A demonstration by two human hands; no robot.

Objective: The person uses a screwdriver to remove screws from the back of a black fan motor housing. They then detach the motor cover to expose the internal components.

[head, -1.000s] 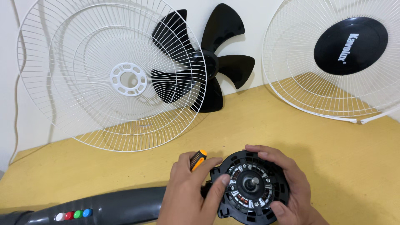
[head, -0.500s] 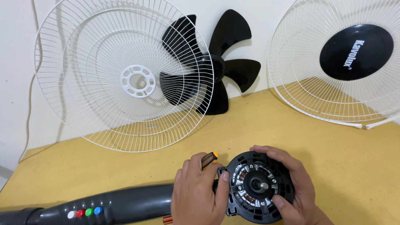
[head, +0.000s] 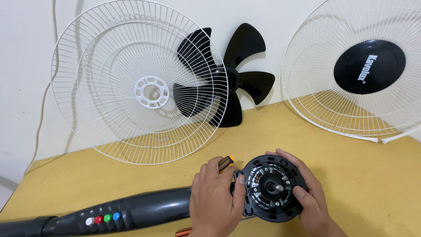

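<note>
1. The yellow bench (head: pixel 351 175) carries a fan taken well apart, which I judge to be the work done so far; nothing shown tells whether more is to come off.
2. At the back edge, a white rear grille (head: pixel 140 83) leans on the wall at the left, and a white front grille with a black centre disc (head: pixel 368 70) at the back right corner.
3. Between them the black blade (head: pixel 239 79) stands free, partly behind the rear grille.
4. The dark stand column with coloured buttons (head: pixel 131 213) lies along the front edge.
5. The round black motor housing (head: pixel 272 188), open-faced with its shaft and windings showing inside, sits at the front edge.
6. The left hand (head: pixel 217 202) has fingers curled together around the column's neck, a thumb on the housing, and an orange-tipped tool (head: pixel 226 162) under the fingers.
7. The right hand (head: pixel 309 193) wraps fingers around the housing rim.
</note>
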